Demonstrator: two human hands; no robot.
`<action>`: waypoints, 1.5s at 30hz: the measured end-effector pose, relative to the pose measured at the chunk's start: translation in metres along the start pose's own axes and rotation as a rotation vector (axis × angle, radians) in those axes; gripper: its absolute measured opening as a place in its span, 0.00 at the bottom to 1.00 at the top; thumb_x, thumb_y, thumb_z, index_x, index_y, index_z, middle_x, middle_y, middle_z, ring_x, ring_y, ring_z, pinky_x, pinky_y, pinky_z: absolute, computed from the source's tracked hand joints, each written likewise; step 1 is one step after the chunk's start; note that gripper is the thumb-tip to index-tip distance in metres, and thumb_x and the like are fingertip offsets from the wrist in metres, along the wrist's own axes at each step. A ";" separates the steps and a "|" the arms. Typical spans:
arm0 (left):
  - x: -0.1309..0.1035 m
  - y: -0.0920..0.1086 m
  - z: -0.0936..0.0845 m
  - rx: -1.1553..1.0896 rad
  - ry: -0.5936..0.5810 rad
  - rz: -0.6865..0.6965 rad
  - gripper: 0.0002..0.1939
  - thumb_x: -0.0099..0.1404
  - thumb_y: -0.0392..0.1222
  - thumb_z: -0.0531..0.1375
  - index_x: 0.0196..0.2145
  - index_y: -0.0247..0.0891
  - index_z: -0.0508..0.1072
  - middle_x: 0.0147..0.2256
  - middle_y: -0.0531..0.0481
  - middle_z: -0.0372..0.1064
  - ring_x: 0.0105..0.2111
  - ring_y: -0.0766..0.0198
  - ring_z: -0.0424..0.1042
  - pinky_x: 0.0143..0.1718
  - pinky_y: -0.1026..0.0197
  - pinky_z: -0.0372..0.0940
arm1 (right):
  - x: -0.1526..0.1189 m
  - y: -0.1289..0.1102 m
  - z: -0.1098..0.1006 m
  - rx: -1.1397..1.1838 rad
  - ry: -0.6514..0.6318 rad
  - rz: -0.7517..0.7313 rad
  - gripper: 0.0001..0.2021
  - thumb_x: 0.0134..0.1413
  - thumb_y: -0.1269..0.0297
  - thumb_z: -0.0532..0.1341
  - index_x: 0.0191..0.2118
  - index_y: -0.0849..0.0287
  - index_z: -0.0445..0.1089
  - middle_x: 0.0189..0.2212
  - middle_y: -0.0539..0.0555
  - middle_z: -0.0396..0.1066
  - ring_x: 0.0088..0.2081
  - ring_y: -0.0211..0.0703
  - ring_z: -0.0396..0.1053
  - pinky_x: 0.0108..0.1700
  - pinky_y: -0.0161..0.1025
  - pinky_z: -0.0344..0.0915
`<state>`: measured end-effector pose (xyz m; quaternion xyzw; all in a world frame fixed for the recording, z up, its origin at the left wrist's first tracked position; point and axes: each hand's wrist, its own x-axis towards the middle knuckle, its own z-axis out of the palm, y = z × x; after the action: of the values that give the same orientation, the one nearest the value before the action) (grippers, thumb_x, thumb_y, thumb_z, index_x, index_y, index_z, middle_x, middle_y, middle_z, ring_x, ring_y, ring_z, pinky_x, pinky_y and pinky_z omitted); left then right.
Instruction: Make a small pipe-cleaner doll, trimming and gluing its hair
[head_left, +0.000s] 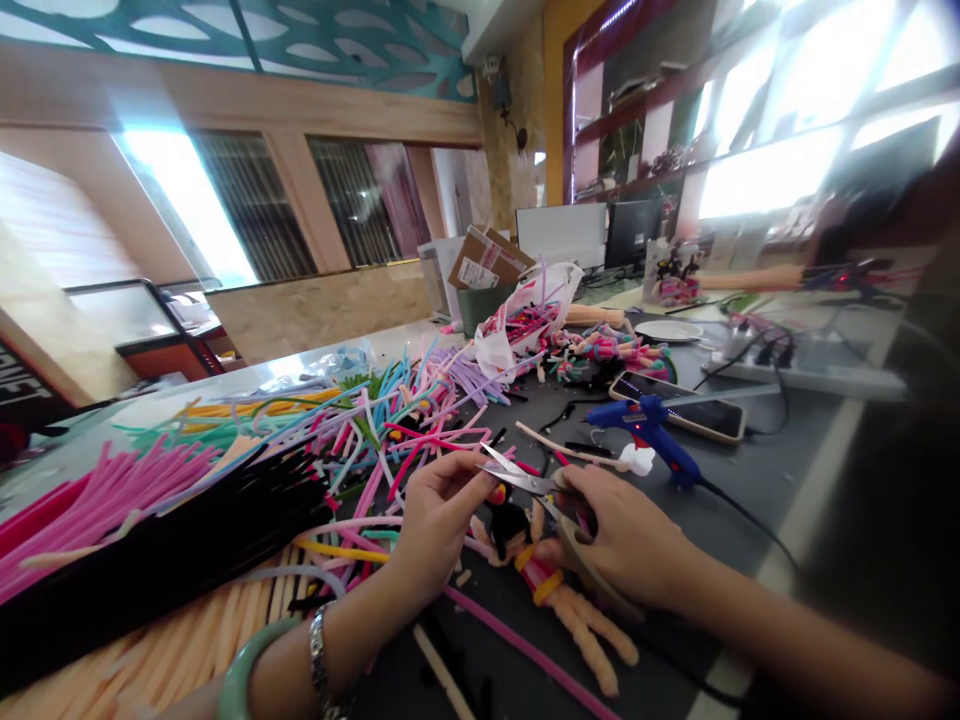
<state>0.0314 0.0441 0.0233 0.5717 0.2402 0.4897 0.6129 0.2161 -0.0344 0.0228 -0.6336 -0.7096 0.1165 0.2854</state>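
Note:
My right hand [619, 530] is closed around the handles of a pair of scissors [517, 474], and their slightly parted blades point left toward my left fingertips. My left hand [442, 510] pinches thumb against fingers right at the blades; what lies between them is too small to make out. A small red and yellow piece [498, 494] shows just under the blades. Below both hands lies a pipe-cleaner doll [540, 578] with black hair, a pink and yellow outfit and peach limbs, partly covered by my right hand and the scissors.
Bundles of black [187, 540], pink [127, 485] and peach pipe cleaners [187, 650] cover the left side. A blue glue gun [652, 430] rests by a phone [686, 405] at right, its cord trailing forward. Behind stand a plastic bag [536, 310], a cardboard box [487, 262] and a power strip [810, 370].

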 end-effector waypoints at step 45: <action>0.001 0.003 0.005 -0.010 0.022 0.009 0.06 0.56 0.37 0.64 0.32 0.37 0.71 0.29 0.53 0.70 0.29 0.68 0.70 0.33 0.65 0.64 | 0.000 0.003 0.001 -0.082 0.081 -0.001 0.15 0.48 0.50 0.61 0.31 0.57 0.64 0.28 0.52 0.67 0.30 0.44 0.62 0.30 0.38 0.55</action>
<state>0.0348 0.0421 0.0276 0.5643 0.2420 0.4998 0.6109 0.2185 -0.0339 0.0206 -0.6485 -0.7020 0.0613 0.2878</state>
